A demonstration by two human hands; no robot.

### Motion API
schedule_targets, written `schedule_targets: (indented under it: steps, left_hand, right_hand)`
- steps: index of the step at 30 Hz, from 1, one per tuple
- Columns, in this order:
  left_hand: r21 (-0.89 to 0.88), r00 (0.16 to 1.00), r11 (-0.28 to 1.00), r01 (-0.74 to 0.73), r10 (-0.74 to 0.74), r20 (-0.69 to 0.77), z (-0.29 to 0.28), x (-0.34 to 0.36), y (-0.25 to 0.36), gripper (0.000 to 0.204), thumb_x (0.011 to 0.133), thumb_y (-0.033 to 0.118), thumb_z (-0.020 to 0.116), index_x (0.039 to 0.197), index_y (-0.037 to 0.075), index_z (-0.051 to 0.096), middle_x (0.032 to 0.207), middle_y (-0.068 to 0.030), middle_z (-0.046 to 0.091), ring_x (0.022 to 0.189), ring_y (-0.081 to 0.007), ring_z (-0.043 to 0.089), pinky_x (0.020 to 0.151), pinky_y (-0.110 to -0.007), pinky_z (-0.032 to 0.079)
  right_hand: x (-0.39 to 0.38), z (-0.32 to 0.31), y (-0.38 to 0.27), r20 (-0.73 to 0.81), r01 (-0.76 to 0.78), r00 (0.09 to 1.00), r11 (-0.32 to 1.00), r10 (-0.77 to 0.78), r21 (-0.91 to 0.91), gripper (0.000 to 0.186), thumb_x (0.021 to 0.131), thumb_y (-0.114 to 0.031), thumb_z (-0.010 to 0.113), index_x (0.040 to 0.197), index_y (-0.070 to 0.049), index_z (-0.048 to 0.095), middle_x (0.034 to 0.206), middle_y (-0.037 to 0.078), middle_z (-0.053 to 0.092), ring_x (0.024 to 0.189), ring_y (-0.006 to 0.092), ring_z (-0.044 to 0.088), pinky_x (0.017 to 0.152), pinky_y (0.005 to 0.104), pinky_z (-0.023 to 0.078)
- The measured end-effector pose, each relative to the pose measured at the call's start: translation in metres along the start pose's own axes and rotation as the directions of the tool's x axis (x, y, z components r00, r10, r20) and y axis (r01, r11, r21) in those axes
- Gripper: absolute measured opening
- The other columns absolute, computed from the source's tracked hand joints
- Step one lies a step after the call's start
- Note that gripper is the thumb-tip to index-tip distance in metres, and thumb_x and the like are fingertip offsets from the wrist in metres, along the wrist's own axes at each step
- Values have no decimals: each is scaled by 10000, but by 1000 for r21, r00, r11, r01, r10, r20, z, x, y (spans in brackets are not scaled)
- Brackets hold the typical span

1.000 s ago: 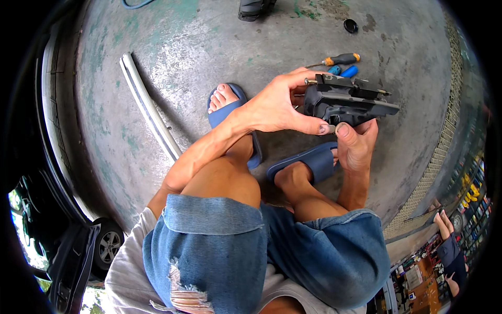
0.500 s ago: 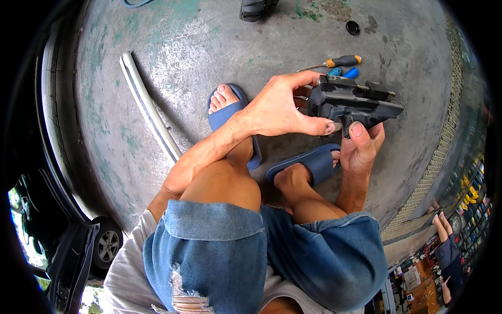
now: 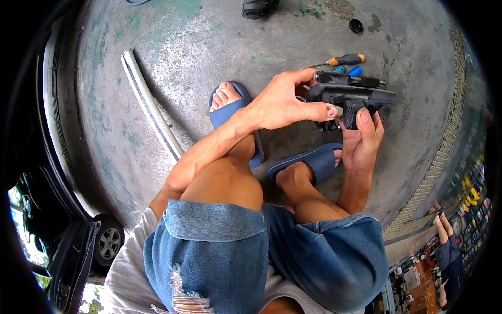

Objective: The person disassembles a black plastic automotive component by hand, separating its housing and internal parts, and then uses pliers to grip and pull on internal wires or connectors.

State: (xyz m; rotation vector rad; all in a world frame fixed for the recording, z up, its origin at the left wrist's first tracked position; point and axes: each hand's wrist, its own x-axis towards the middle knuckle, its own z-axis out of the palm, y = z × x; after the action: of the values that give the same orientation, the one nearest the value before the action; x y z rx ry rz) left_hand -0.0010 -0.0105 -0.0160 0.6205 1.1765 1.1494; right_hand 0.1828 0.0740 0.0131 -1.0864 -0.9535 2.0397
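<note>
Head view, black part [image 3: 356, 94], fingers [image 3: 302, 77] partly hidden

Held between my left hand [image 3: 286, 104] and right hand [image 3: 362, 140], a bulky black assembly [image 3: 361, 95] stretches lengthwise from left to right, well off the ground. A narrow dark block [image 3: 345, 79] runs along its far edge, with a small metallic pin [image 3: 383, 83] at that block's right end. My left fingers wrap behind its left end, my thumb along the near side; my right thumb presses the near edge, right of center. The smooth, slanted right end juts out beyond my grip. Its underside is largely hidden.
</note>
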Motion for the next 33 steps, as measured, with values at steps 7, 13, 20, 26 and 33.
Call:
schedule_targets:
  steps: [7, 13, 20, 26, 33]
  left_hand:
    - [58, 999, 997, 49, -49, 3, -2, 1, -2, 526, 800, 266, 813, 1176, -26, 587, 1021, -72, 651, 952, -131, 615, 817, -292, 514]
    - [15, 1000, 1000, 24, -24, -6, -1, 1, -4, 496, 822, 265, 801, 1173, -18, 592, 1031, -65, 652, 959, -128, 613, 824, -285, 508]
    - [-51, 999, 999, 9, -7, 32, -3, 1, -8, 514, 854, 262, 779, 1248, -2, 581, 1098, -46, 639, 1016, -120, 588, 884, -293, 484]
    - [-118, 997, 993, -8, 18, 78, -7, 1, -6, 511, 901, 314, 708, 1283, 4, 572, 1131, -32, 625, 1050, -105, 559, 910, -276, 454]
    - [-212, 993, 977, 15, 11, 120, -9, 1, -5, 598, 952, 436, 583, 1347, -11, 542, 1183, -47, 619, 1119, -116, 525, 995, -303, 388]
  right_hand:
    - [2, -3, 2, -20, -20, 1000, 1000, 20, -6, 562, 844, -227, 768, 1271, 47, 528, 1150, 133, 649, 1030, 223, 647, 928, 363, 510]
    - [2, -3, 3, -15, -19, 1000, 999, 18, -42, 587, 846, -265, 770, 1278, 45, 522, 1152, 135, 647, 1028, 234, 651, 916, 374, 524]
    - [1, -11, 3, 33, -20, 999, 993, 24, -117, 637, 893, -361, 709, 1329, 37, 470, 1241, 160, 609, 1142, 260, 620, 1008, 471, 484]
    - [2, -11, 4, 24, -12, 1000, 995, 14, -103, 662, 880, -366, 718, 1348, 26, 461, 1247, 148, 610, 1146, 255, 615, 1002, 458, 485]
    - [0, -12, 1, 87, 13, 996, 995, -4, -100, 645, 881, -327, 701, 1357, 27, 446, 1256, 149, 597, 1155, 264, 607, 1002, 489, 475]
